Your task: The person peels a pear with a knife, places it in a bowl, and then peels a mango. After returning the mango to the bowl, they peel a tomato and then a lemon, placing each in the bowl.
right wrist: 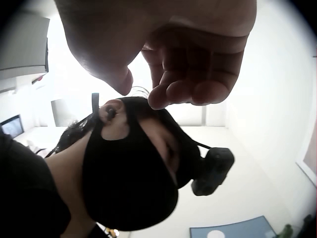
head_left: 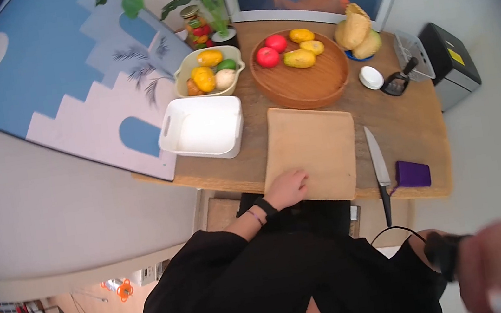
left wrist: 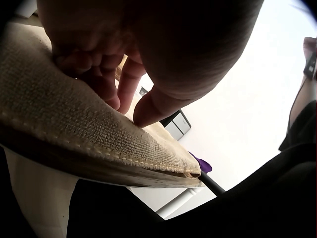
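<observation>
My left hand (head_left: pixel 288 189) rests near the front edge of a tan cloth mat (head_left: pixel 312 141), its fingers loosely bent. The left wrist view shows the thumb and fingertips touching the mat's woven surface (left wrist: pixel 74 114), with nothing gripped. My right hand (head_left: pixel 488 264) is raised off the table at the lower right, blurred in the head view. In the right wrist view this hand (right wrist: pixel 188 64) has loosely curled fingers with nothing between them, close to the person's head. Right of the mat lies a knife (head_left: pixel 377 158), its black handle reaching past the table edge, beside a purple pouch (head_left: pixel 413 173).
Left of the mat stands a white bin (head_left: pixel 208 153); behind it, a cream basket (head_left: pixel 180 89) holds fruit. A round wooden tray (head_left: pixel 299 95) carries red and yellow produce. Farther right are a white bowl (head_left: pixel 371 77), a black-handled tool (head_left: pixel 397 83) and a clear container (head_left: pixel 414 56).
</observation>
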Tool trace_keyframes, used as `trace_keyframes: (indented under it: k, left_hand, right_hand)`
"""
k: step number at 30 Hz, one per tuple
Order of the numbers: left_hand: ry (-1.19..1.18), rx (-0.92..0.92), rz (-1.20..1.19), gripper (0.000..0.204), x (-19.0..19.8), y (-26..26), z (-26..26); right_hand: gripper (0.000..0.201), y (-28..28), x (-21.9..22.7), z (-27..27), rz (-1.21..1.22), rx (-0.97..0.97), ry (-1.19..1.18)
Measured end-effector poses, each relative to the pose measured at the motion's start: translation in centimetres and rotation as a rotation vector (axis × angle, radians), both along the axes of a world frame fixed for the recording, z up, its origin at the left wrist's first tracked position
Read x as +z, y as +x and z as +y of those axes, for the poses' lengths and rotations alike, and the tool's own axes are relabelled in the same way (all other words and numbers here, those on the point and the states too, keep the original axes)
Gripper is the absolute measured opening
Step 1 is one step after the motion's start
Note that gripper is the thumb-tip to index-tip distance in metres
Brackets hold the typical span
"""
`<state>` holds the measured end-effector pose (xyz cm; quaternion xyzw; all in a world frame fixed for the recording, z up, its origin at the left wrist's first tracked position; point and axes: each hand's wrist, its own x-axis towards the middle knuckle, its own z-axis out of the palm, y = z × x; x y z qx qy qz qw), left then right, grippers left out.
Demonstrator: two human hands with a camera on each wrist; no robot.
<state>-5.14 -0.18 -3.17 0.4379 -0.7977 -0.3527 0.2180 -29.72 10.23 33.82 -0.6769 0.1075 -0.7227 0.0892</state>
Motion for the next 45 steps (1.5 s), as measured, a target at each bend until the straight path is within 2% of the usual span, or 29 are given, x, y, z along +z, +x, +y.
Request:
trace_keyframes:
  k: [1, 3, 4, 5, 6, 7, 8, 9, 12, 14, 16, 17, 18, 20, 22, 25, 28, 30, 31, 33, 35, 39, 41, 43, 45]
  left_hand:
    - [-0.005, 0.018, -0.002, 0.025, 0.0, 0.0, -0.2]
    - [0.0, 0.042, -0.015, 0.025, -0.2, 0.1, 0.1]
    - [0.004, 0.044, -0.021, 0.024, -0.5, -0.1, 0.0]
    - [0.032, 0.04, -0.038, 0.024, -0.4, -0.2, -0.1]
    - [0.061, 0.03, -0.06, 0.024, 0.0, -0.3, -0.2]
    - [0.075, 0.026, -0.048, 0.025, 0.3, -0.3, -0.2]
    - [0.083, 0.031, -0.04, 0.025, 0.6, -0.4, -0.3]
    - [0.088, -0.022, -0.041, 0.025, 0.7, -0.8, -0.5]
    - [0.077, -0.055, -0.089, 0.029, 1.7, -1.2, -0.9]
    - [0.121, -0.104, -0.202, 0.033, 2.8, -1.9, -1.5]
    - [0.19, -0.165, -0.256, 0.034, 3.6, -2.8, -2.0]
    - [0.268, -0.178, -0.293, 0.036, 4.1, -3.0, -2.4]
    - [0.249, -0.217, -0.322, 0.036, 4.6, -3.2, -2.6]
    - [0.243, -0.246, -0.239, 0.038, 5.2, -4.4, -2.9]
    - [0.229, -0.292, -0.269, 0.038, 6.4, -6.2, -3.2]
    - [0.206, -0.402, -0.254, 0.036, 7.1, -8.8, -3.5]
    - [0.148, -0.509, -0.191, 0.032, 7.1, -13.0, -4.1]
    - [-0.01, -0.662, -0.106, 0.028, 7.3, -17.2, -4.7]
    - [-0.011, -0.671, -0.099, 0.028, 7.1, -19.4, -4.8]
    - [-0.22, -0.746, 0.017, 0.026, 6.3, -23.9, -5.0]
    - [-0.353, -0.794, 0.001, 0.026, 5.3, -28.2, -4.9]
    - [-0.477, -0.696, -0.001, 0.027, 1.1, -33.5, -3.8]
    - [-0.503, -0.655, -0.153, 0.034, -0.5, -34.3, -3.3]
    - [-0.496, -0.632, -0.165, 0.036, -0.5, -34.2, -2.7]
    - [-0.49, -0.604, -0.178, 0.039, -0.4, -33.9, -2.4]
  right_hand:
    - [0.01, -1.5, -3.2, -0.4, -0.078, -0.305, 0.201]
    - [0.005, -3.6, -9.5, -0.7, -0.086, -0.855, 0.803]
    - [0.023, -5.7, -13.2, -1.9, 0.124, -0.615, 0.929]
    - [0.024, -8.4, -19.1, -2.2, 0.309, -0.739, 1.19]
    - [0.024, -9.7, -23.4, -0.9, 0.651, -0.983, 1.04]
    - [0.027, -9.7, -26.2, 0.7, 0.586, -0.979, 1.375]
    - [0.033, -10.5, -31.0, 2.5, 0.586, -1.075, 1.419]
    - [0.041, -10.3, -32.7, 4.1, 0.748, -1.169, 1.492]
    - [0.047, -10.2, -35.7, 5.8, 0.736, -1.24, 1.496]
    - [0.049, -10.7, -36.9, 4.9, 0.666, -1.252, 1.529]
    - [0.046, -11.3, -37.7, 3.4, 0.583, -1.064, 1.719]
    - [0.046, -11.5, -38.0, 3.2, 0.527, -1.077, 1.735]
    - [0.043, -11.5, -38.4, 3.1, 0.474, -1.05, 1.712]
    - [0.04, -11.2, -38.1, 3.0, 0.372, -1.048, 1.686]
    - [0.036, -10.8, -35.9, 3.5, 0.334, -0.99, 1.75]
    - [0.035, -12.0, -35.7, 5.1, 0.177, -1.066, 1.72]
    - [0.033, -15.0, -36.3, 6.2, 0.08, -1.181, 1.666]
    - [0.031, -16.9, -36.9, 6.4, 0.087, -1.235, 1.645]
    - [0.031, -17.7, -37.5, 6.3, 0.132, -1.256, 1.648]
    - [0.032, -18.7, -37.8, 6.3, 0.18, -1.283, 1.651]
    - [0.032, -18.9, -37.4, 5.2, 0.223, -1.291, 1.661]
    - [0.031, -19.0, -38.5, 3.9, 0.283, -1.289, 1.745]
    - [0.031, -19.2, -38.5, 4.2, 0.28, -1.269, 1.765]
    - [0.031, -18.9, -39.4, 5.1, 0.276, -1.232, 1.797]
    - [0.032, -19.1, -40.4, 7.3, 0.16, -1.148, 1.707]
